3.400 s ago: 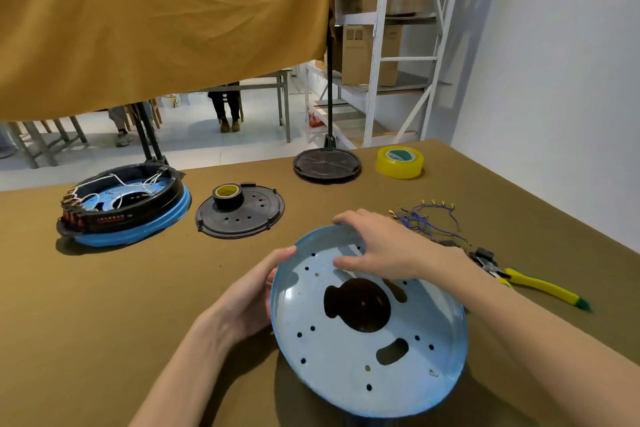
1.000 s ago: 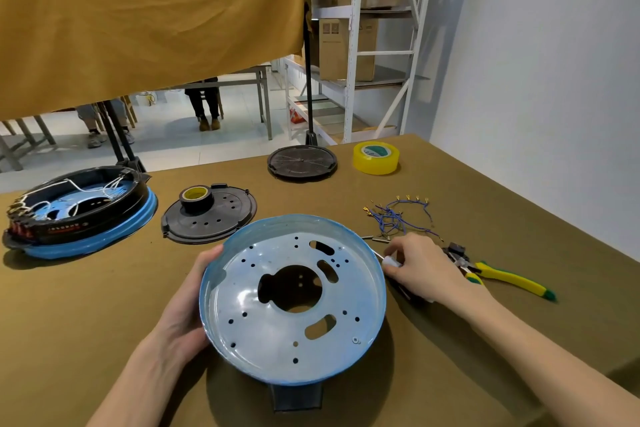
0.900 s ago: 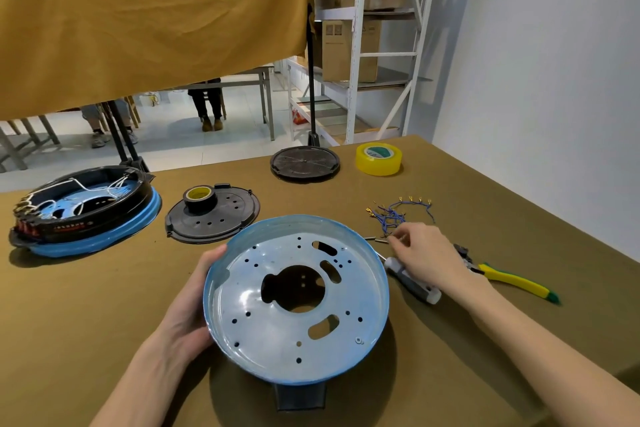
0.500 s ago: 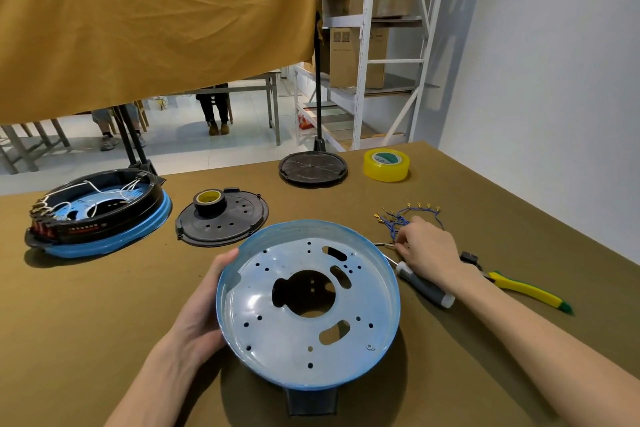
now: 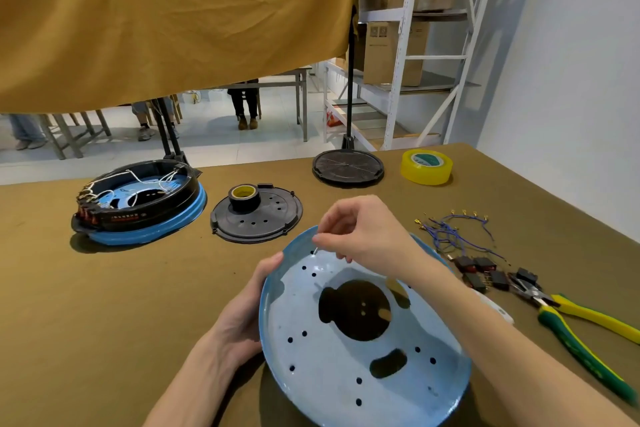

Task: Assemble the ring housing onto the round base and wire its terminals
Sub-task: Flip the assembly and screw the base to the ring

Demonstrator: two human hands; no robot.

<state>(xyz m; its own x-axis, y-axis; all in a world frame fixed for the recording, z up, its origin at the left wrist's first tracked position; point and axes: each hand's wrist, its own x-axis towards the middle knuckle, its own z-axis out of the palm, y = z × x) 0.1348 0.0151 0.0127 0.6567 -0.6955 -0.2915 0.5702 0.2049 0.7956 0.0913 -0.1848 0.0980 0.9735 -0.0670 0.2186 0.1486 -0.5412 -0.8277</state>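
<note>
A light blue round base (image 5: 332,357), dished and full of holes, sits in front of me, tilted up on its left side. My left hand (image 5: 242,315) grips its left rim. My right hand (image 5: 363,236) hovers over the base's far edge and pinches a small screw (image 5: 315,250) above a hole near that rim. The ring housing under the base is hidden. A bundle of blue wires with gold terminals (image 5: 453,232) lies to the right.
A finished black-and-blue assembly (image 5: 138,204) stands at the far left. Beside it lies a black disc (image 5: 256,218) with a tape roll (image 5: 244,196). Another black disc (image 5: 348,166), yellow tape (image 5: 426,166), small black switches (image 5: 481,270) and yellow-green pliers (image 5: 581,333) lie to the right.
My right hand left the wires and the screwdriver and came over the base's far rim with a small screw pinched. My left hand tilted the base up.
</note>
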